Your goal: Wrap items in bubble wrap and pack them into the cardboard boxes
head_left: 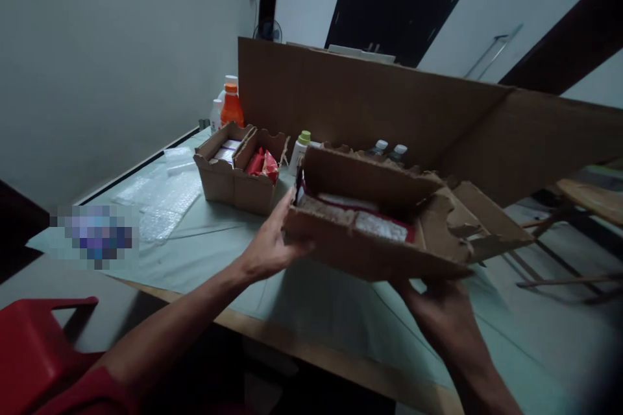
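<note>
Left hand (270,243) fingers clamped on the near-left end of the torn cardboard box (370,227); right hand (440,311) cups it from under the near-right edge, fingers mostly hidden. Box held above the desk (219,240), both hands touching it. Long axis runs left-right, tilted down to the right, open top facing up and toward the camera. Smaller boxes (233,165) well left.

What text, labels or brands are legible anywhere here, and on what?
No text can be read in this view.
Packets in the torn cardboard box held by the left hand and right hand: print too blurred.
Orange bottle and white bottle: labels too small.
Patch on the table: pixelated.
</note>
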A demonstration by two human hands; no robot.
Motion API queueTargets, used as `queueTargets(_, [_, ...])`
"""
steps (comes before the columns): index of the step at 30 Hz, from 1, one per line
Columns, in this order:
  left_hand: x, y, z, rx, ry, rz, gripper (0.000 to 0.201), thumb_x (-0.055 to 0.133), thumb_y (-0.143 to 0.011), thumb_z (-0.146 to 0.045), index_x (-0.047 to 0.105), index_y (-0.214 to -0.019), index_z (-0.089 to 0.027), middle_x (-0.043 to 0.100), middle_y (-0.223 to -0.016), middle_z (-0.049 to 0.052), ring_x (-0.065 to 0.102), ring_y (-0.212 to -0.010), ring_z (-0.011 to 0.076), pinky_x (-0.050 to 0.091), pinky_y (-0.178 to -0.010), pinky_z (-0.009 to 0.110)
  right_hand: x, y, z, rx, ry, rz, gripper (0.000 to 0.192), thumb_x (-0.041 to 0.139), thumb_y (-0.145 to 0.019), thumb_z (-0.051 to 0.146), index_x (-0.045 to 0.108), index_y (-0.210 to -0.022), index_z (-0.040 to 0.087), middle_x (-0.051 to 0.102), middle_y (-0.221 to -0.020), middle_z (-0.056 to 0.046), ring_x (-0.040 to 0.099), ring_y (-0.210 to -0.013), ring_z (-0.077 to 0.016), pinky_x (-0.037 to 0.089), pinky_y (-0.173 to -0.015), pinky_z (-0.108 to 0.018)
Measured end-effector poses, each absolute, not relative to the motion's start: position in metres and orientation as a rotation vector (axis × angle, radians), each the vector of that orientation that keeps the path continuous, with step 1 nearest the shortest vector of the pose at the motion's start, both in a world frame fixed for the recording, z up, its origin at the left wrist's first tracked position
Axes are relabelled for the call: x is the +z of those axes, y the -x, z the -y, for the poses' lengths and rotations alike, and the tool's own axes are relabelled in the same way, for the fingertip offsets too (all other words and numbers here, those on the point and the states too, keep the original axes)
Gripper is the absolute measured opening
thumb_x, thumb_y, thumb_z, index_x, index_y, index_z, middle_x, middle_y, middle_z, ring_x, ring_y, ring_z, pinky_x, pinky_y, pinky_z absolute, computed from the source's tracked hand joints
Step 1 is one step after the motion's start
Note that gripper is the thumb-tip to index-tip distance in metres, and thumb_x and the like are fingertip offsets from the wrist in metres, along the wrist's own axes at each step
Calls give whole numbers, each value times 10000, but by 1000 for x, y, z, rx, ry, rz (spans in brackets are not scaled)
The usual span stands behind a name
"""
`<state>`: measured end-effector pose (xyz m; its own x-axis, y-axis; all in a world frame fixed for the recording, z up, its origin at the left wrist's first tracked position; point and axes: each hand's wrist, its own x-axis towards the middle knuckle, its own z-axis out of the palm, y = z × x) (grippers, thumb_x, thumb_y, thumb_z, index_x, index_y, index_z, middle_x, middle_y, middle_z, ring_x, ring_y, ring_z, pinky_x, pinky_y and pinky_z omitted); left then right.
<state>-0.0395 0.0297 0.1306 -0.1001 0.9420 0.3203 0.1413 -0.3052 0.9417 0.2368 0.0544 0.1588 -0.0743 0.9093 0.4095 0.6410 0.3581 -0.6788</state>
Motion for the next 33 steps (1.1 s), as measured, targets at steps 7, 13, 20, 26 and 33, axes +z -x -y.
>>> queueTargets(7, [106, 92, 26, 1484, -1249, -1498, 624, 769, -753, -451, 581, -1256, -133, 666, -1258, 138, 596, -1189, 335, 443, -1062, 459, 137, -178, -43, 705, 1251, 1921, 396, 721, -721, 477, 716, -979, 176, 761, -918, -77, 681, -795, -253, 548, -736, -367])
queueTargets(13, [99, 81, -5, 1537, -1300, -1374, 639, 745, -696, -301, 558, -1284, -135, 667, -1257, 107, 598, -1181, 310, 457, -1052, 428, 109, -182, -58, 677, 1331, 1846, 398, 689, -722, 503, 726, -946, 177, 766, -988, -119, 700, -946, -318, 548, -831, -425])
queueTargets(20, [70, 78, -44, 1427, -1412, -1272, 708, 674, -681, -259, 541, -1366, -144, 660, -1280, 96, 586, -1203, 317, 451, -1066, 443, 47, -239, -4, 709, 1414, 1743, 629, 671, -789, 539, 579, -1307, 196, 709, -1204, -127, 709, -996, -277, 572, -886, -392])
queueTargets(26, [38, 40, -8, 1614, -1347, -1720, 655, 608, -872, -350, 412, -1483, -219, 384, -1576, 146, 374, -1447, 329, 379, -1139, 522, 46, -244, -48, 837, 1362, 1667, 716, 646, -771, 591, 534, -1352, 189, 640, -1332, -160, 690, -1061, -293, 591, -829, -365])
queueTargets(33, [23, -17, -1, 1510, -1555, -1535, 763, 538, -964, -456, 140, -1599, -311, 75, -1695, 108, 99, -1554, 336, 167, -1233, 594, 35, -226, -73, 1012, 1343, 1746, 567, 653, -765, 559, 609, -1195, 192, 732, -1138, -140, 708, -988, -319, 587, -832, -417])
